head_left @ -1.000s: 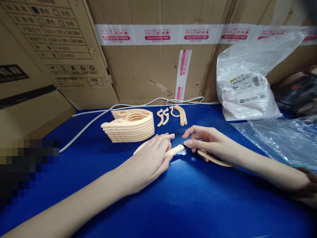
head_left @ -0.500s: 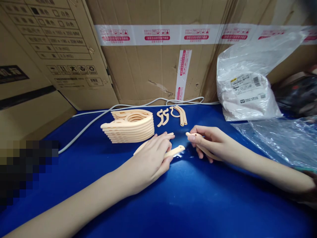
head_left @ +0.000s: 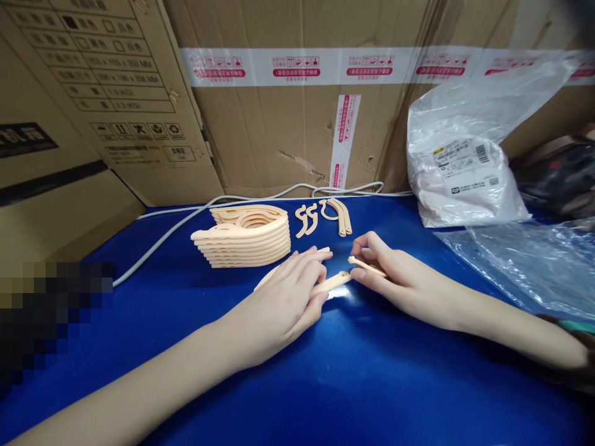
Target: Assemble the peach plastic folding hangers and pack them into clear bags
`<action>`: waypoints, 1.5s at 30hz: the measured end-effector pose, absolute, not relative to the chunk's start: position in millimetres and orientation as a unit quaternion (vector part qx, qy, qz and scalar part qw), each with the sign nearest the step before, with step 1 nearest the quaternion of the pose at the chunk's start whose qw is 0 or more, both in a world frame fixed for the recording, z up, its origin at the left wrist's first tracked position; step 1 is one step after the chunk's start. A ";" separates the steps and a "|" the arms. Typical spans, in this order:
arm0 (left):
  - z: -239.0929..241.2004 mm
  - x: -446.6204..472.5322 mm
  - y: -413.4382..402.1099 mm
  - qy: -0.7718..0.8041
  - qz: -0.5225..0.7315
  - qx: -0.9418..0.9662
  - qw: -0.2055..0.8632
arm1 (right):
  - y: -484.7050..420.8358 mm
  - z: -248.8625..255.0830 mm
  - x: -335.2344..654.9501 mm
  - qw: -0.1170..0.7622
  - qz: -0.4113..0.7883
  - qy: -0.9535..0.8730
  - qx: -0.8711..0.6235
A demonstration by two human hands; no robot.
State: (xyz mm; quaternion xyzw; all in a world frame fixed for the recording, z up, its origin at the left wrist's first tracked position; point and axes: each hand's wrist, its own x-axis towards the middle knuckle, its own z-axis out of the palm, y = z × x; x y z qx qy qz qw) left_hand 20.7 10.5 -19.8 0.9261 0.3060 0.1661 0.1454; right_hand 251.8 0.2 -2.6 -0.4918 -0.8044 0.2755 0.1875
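My left hand (head_left: pixel 286 300) presses down on a beige plastic hanger part (head_left: pixel 333 283) lying on the blue table, its fingers and thumb closed around it. The part's holed end sticks out to the right, and much of it is hidden under the palm. My right hand (head_left: pixel 395 272) pinches a slim beige hanger arm (head_left: pixel 370 267) between thumb and fingers, close to that holed end. I cannot tell whether the two parts touch. Behind my left hand stands a neat stack of beige folding hangers (head_left: pixel 242 246). Small hanger hooks (head_left: pixel 310 220) and curved hanger arms (head_left: pixel 343 218) lie farther back.
Cardboard boxes (head_left: pixel 279 142) wall off the back and left. A grey cable (head_left: pixel 171 224) runs along the table's rear and left. At the back right sits a white plastic package (head_left: pixel 465 179), with a clear plastic bag (head_left: pixel 525 266) spread in front of it.
My right hand has moved slightly left and turned its hanger arm, bringing it up to the holed end of the other part. My left hand keeps its hold, nearly still.
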 end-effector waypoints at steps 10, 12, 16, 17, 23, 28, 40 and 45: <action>-19.9 19.2 9.2 0.297 0.168 0.929 0.142 | 5.6 -2.8 253.7 0.187 0.297 -0.817 -0.457; -20.2 19.5 9.2 0.294 0.172 0.929 0.141 | 4.3 -2.7 253.6 0.176 0.308 -0.821 -0.448; -20.5 21.4 10.0 0.290 0.183 0.929 0.138 | 2.4 -1.4 253.3 0.171 0.315 -0.837 -0.414; -20.6 21.9 10.1 0.289 0.183 0.930 0.133 | 2.1 -1.2 253.0 0.174 0.312 -0.842 -0.405; -21.4 22.1 10.0 0.279 0.152 0.944 0.084 | 1.0 -3.5 251.7 0.205 0.302 -0.845 -0.391; -21.9 21.8 11.1 0.267 0.161 0.947 0.079 | 2.0 -3.3 251.6 0.198 0.299 -0.844 -0.398; -22.3 21.9 10.8 0.252 0.155 0.953 0.066 | 1.2 -7.5 258.6 0.156 0.127 -0.910 -0.364; -22.2 20.6 11.0 0.237 0.148 0.959 0.052 | -0.3 -12.1 259.8 0.163 0.010 -0.924 -0.345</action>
